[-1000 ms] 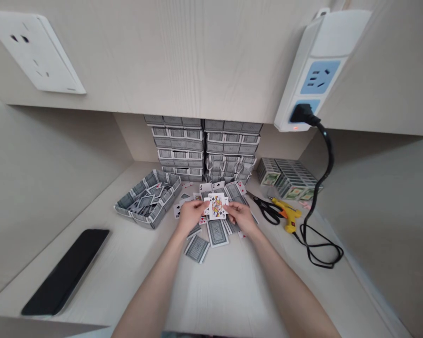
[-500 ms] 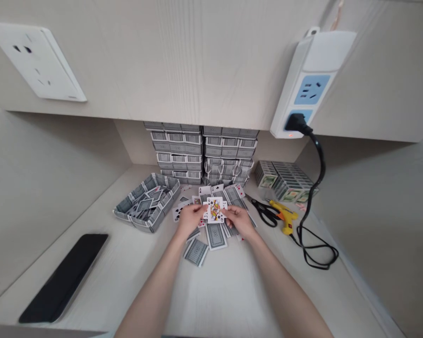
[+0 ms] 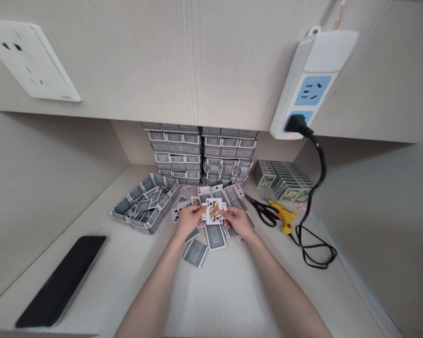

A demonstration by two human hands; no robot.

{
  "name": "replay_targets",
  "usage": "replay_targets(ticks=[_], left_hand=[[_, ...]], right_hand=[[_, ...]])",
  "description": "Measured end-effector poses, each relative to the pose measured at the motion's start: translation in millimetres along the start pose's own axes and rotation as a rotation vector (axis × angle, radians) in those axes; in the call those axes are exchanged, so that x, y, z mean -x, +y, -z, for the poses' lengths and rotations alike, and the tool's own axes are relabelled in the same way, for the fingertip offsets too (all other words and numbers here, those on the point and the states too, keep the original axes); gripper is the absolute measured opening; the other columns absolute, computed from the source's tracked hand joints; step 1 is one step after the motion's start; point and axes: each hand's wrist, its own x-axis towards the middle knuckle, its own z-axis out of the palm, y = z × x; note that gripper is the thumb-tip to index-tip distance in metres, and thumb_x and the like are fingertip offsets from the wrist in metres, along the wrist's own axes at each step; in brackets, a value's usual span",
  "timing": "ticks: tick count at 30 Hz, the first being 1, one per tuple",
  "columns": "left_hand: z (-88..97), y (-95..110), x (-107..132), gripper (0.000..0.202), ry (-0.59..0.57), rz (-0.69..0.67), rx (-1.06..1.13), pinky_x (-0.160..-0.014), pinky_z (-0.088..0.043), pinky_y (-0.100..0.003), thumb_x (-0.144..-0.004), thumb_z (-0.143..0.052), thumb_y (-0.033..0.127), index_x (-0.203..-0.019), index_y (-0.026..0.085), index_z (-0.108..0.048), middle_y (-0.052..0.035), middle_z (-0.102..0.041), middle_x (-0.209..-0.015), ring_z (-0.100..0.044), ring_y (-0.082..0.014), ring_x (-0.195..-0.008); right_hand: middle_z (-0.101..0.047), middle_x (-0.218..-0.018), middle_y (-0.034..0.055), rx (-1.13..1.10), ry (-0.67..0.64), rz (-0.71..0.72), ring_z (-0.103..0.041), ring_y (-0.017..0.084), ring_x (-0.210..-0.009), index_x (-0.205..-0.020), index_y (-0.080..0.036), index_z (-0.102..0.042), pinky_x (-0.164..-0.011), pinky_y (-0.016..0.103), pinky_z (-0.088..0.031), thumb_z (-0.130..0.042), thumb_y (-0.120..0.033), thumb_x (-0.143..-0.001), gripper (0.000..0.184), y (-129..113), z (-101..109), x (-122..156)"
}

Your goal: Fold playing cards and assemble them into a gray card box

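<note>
Between my hands, just above a spread of cards, is a queen playing card [image 3: 214, 211] facing up, with another card crosswise behind it. My left hand [image 3: 190, 219] pinches the left edge of these cards, and my right hand [image 3: 237, 220] pinches the right edge. Below them lies a face-down playing card [image 3: 215, 237] with a grey patterned back. Nearer to me is another grey piece made of folded card [image 3: 195, 253]. Further cards, some face up, lie partly hidden under and behind my hands.
A tray built from cards [image 3: 146, 227] holds loose cards at left. Stacked card trays [image 3: 213, 150] stand at the back. To the right lie black scissors [image 3: 264, 213], a yellow glue gun [image 3: 284, 216] with a black cord, and boxed card decks [image 3: 285, 180]. A black phone-like slab [image 3: 63, 281] lies front left.
Almost nothing differs. The held queen has slid slightly left over the crosswise card, and the whole view has shifted a little.
</note>
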Motion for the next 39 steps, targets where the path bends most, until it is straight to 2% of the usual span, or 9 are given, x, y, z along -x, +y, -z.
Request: replay_targets(ticks=[6, 11, 13, 15, 18, 22, 27, 33, 39], left_hand=[[4.5, 7, 3, 0.037, -0.055, 0.064, 0.113, -0.041, -0.033, -0.02, -0.067, -0.054, 0.048, -0.051, 0.014, -0.056, 0.0033, -0.049, -0.039, -0.041, -0.0081, -0.037], [16.7, 15, 5, 0.038, -0.325, 0.164, 0.383, -0.045, -0.039, -0.022, -0.064, -0.058, 0.05, -0.056, 0.013, -0.054, -0.0004, -0.054, -0.048, -0.048, -0.0093, -0.043], [18.8, 16, 6, 0.038, -0.379, 0.188, 0.435, -0.045, -0.038, -0.021, -0.064, -0.06, 0.049, -0.055, 0.013, -0.054, -0.0007, -0.054, -0.048, -0.048, -0.0084, -0.044], [17.4, 16, 7, 0.036, -0.378, 0.228, 0.479, -0.044, -0.038, -0.02, -0.062, -0.063, 0.048, -0.058, 0.012, -0.056, -0.0004, -0.055, -0.05, -0.048, -0.0072, -0.044], [10.7, 17, 10, 0.037, -0.388, 0.282, 0.501, -0.042, -0.037, -0.018, -0.06, -0.066, 0.046, -0.074, 0.012, -0.061, -0.0015, -0.059, -0.059, -0.05, -0.0069, -0.046], [2.3, 19, 12, 0.044, -0.394, 0.282, 0.454, -0.038, -0.034, -0.017, -0.062, -0.064, 0.049, -0.085, 0.012, -0.062, -0.0044, -0.062, -0.066, -0.052, -0.0083, -0.047], [-3.1, 19, 13, 0.044, -0.298, 0.216, 0.404, -0.04, -0.033, -0.018, -0.063, -0.061, 0.052, -0.08, 0.011, -0.065, -0.0003, -0.057, -0.052, -0.049, -0.008, -0.043], [-9.1, 16, 12, 0.042, -0.174, 0.152, 0.297, -0.037, -0.02, -0.019, -0.062, -0.06, 0.052, -0.064, 0.01, -0.064, 0.0062, -0.039, -0.034, -0.03, -0.0042, -0.034], [-12.4, 12, 11, 0.039, -0.124, 0.202, 0.362, -0.038, -0.022, -0.018, -0.057, -0.065, 0.049, -0.061, 0.01, -0.064, 0.004, -0.046, -0.036, -0.034, -0.0049, -0.035]], right_hand=[[-0.052, -0.039, -0.0043, -0.031, 0.022, -0.009, -0.043, 0.007, -0.032, -0.063, -0.015, -0.059, -0.034, 0.019, -0.034, -0.066, -0.046, -0.059, 0.032, -6, -3, 2], [-0.055, -0.042, -0.0032, -0.076, -0.003, -0.013, -0.045, 0.007, -0.034, -0.069, -0.015, -0.063, -0.037, 0.019, -0.036, -0.067, -0.044, -0.06, 0.031, -7, 1, 4], [-0.055, -0.044, -0.0029, -0.098, -0.005, -0.013, -0.045, 0.007, -0.034, -0.07, -0.014, -0.063, -0.037, 0.019, -0.036, -0.067, -0.043, -0.06, 0.03, -6, 3, 4], [-0.055, -0.043, -0.0028, -0.112, -0.001, -0.011, -0.045, 0.007, -0.035, -0.068, -0.014, -0.064, -0.036, 0.018, -0.035, -0.068, -0.041, -0.06, 0.029, -5, 4, 4], [-0.055, -0.044, -0.0023, -0.109, -0.005, -0.001, -0.046, 0.007, -0.035, -0.067, -0.014, -0.065, -0.036, 0.018, -0.035, -0.067, -0.04, -0.061, 0.027, -5, 5, 5], [-0.055, -0.044, -0.0016, -0.077, -0.008, 0.023, -0.045, 0.007, -0.035, -0.068, -0.013, -0.066, -0.037, 0.019, -0.035, -0.066, -0.04, -0.064, 0.028, -4, 4, 5], [-0.055, -0.042, -0.0011, -0.031, -0.022, 0.054, -0.046, 0.008, -0.035, -0.064, -0.014, -0.066, -0.038, 0.02, -0.037, -0.064, -0.043, -0.065, 0.029, -6, 3, 7], [-0.055, -0.041, -0.0011, -0.017, -0.008, 0.048, -0.044, 0.008, -0.034, -0.063, -0.014, -0.065, -0.038, 0.021, -0.036, -0.064, -0.043, -0.063, 0.029, -5, 3, 8], [-0.038, -0.034, -0.0079, 0.001, 0.062, 0.04, -0.024, 0.003, -0.031, -0.067, -0.012, -0.066, -0.032, 0.019, -0.014, -0.066, -0.041, -0.061, 0.03, -1, 5, 7]])
